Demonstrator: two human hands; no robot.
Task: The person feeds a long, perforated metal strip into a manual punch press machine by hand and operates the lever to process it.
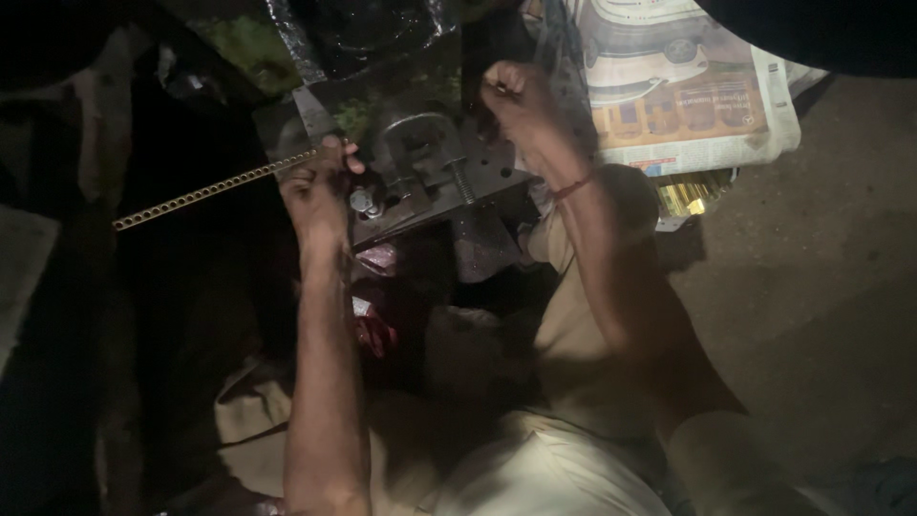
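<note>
darkness hides much; left hand [320,186] pinches perforated strip [205,194], right hand [516,96] fisted, contents unclear.

Dim, grainy night shot, lit from above.
Bright on the newspaper [688,91] at upper right; deep black along the left; slight motion blur throughout.

Both forearms were bare, no sleeves down to the wrists. A thin red thread band [571,187] circled the wrist just below the right hand [521,100]. The left hand [320,186] wore nothing. Lower down, pale beige cloth trousers [573,325] covered the legs, creased and loose.
</note>
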